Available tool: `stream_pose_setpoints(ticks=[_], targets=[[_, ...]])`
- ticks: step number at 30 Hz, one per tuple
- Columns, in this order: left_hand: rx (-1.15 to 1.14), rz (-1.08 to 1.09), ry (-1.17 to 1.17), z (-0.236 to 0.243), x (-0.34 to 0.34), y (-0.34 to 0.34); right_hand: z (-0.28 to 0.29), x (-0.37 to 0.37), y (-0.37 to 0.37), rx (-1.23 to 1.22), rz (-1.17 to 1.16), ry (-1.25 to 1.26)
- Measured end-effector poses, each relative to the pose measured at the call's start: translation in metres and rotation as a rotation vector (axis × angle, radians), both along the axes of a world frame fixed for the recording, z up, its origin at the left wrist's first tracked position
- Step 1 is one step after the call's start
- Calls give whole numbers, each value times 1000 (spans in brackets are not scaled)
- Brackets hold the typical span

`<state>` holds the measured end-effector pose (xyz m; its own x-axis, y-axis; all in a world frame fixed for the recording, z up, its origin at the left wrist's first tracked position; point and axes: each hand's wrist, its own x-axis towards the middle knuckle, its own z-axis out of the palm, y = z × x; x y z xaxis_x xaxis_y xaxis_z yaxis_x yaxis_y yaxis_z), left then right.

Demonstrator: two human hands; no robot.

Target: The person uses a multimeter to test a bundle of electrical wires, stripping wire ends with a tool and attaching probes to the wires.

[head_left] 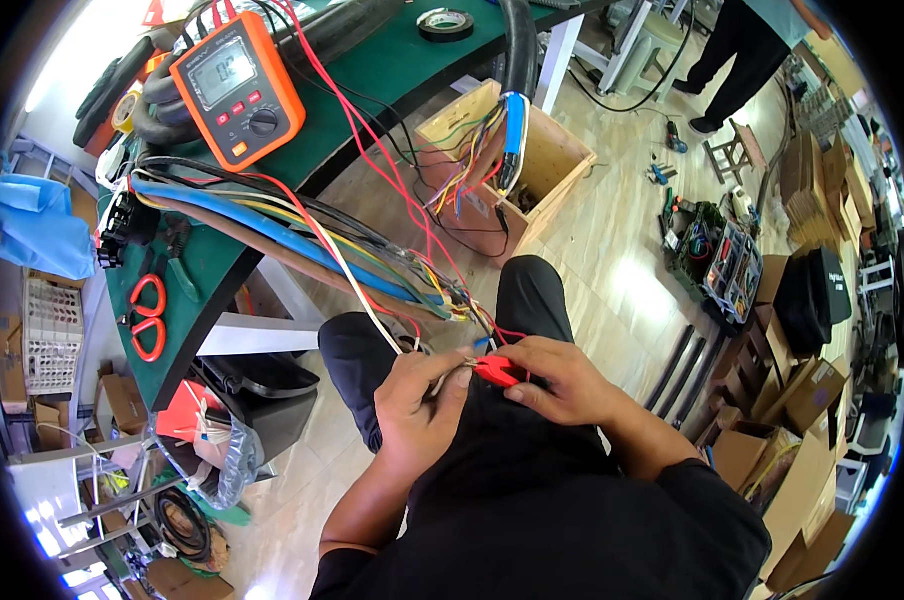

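Observation:
In my lap, my left hand pinches the end of a wire among the bundled cable strands. My right hand grips a red clip against that wire end, close to the left fingertips. The cable bundle, with blue, brown, white, yellow and black strands, runs from the bench to just beyond my hands. An orange meter with red and black leads lies on the green bench. Red-handled scissors and green-handled pliers lie at the bench's left corner.
A wooden box with another cable over it stands under the bench edge. Another person's legs are at upper right, near a small stool. An open tool case and cardboard boxes line the right; a bagged bin sits lower left.

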<state>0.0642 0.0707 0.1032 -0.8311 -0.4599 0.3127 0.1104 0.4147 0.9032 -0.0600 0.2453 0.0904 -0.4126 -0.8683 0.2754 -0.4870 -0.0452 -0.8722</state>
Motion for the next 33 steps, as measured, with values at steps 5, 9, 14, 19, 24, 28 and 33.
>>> stream_pose_setpoints(ticks=[5, 9, 14, 19, 24, 28, 33], targets=[[-54, -23, 10, -3, 2, -3, -5, 0, -2, 9, -30, 40], [-18, -26, -12, -1, 2, -2, -6, 1, -2, 0, -54, 40], [21, -32, -9, 0, 2, -3, -8, 1, -1, -5, -76, 47], [102, 11, -62, -1, -1, 1, -13, -1, -1, 12, -82, 42], [153, 18, -28, -5, 0, 4, -12, 3, 0, 32, -65, 10], [119, -4, -35, -5, 0, 1, -9, 1, -1, 52, -60, -6], [210, -4, -51, -6, 2, 3, -12, 2, 3, 49, -69, -214]])
